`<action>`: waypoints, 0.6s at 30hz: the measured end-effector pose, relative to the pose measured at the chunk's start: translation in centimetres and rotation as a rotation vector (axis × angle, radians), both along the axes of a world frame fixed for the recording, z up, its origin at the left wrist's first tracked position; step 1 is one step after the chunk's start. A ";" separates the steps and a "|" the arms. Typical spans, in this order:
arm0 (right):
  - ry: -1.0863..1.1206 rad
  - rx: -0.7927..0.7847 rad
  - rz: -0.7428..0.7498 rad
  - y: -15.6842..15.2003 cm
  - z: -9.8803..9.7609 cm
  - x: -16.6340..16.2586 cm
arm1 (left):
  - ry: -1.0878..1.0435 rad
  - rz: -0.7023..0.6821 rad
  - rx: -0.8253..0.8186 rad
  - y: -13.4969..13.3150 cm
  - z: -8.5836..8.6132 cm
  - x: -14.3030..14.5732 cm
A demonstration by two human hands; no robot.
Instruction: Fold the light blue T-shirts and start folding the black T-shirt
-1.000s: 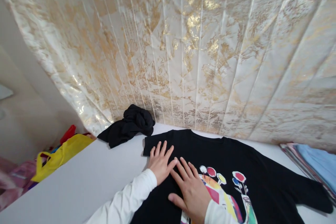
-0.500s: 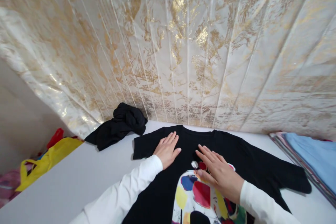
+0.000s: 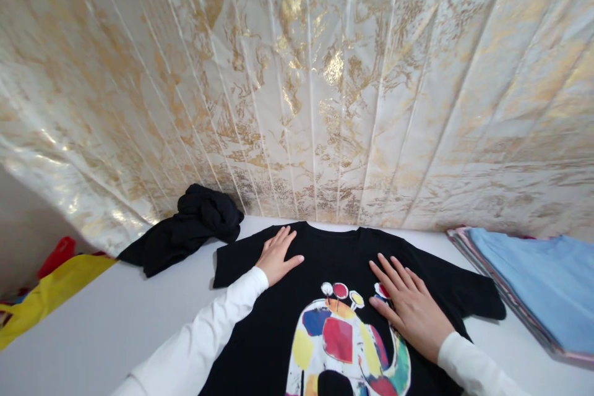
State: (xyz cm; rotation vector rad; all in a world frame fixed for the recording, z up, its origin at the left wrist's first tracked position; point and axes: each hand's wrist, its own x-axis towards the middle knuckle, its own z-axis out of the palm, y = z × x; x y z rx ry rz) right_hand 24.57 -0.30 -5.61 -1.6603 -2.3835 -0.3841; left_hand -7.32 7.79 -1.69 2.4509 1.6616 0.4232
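A black T-shirt (image 3: pixel 260 334) lies spread out, its neckline toward the curtain and both short sleeves stretched to the sides. On its front is a colourful patchwork elephant print (image 3: pixel 338 339). My left hand (image 3: pixel 278 255) rests flat near the left shoulder, fingers out and thumb apart. Over the right side of the chest, my right hand (image 3: pixel 411 306) lies with spread fingers, covering part of the print's right edge. Neither hand grasps anything. The shirt's lower part runs out of view.
A crumpled black garment (image 3: pixel 185 229) lies at the back left of the white table (image 3: pixel 153 315). At the right is a stack of folded clothes, a light blue one (image 3: pixel 533 284) on top. Yellow cloth (image 3: pixel 55 288) sits by the left edge. A gold-patterned curtain (image 3: pixel 297 86) hangs behind.
My right hand has slid to the right across the shirt, uncovering more of the elephant print. My left hand stays near the left shoulder. The view has turned slightly right.
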 end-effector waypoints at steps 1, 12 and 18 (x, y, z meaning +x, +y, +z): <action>0.002 0.005 0.001 0.0 0.0 0.0 | -0.016 0.012 0.015 0.0 0.3 0.0; 0.003 0.061 0.026 0.1 -0.5 0.2 | 0.059 0.176 -0.089 1.9 2.0 2.6; 0.009 0.042 0.017 0.0 -0.1 0.0 | 0.064 0.251 -0.199 2.9 2.3 2.7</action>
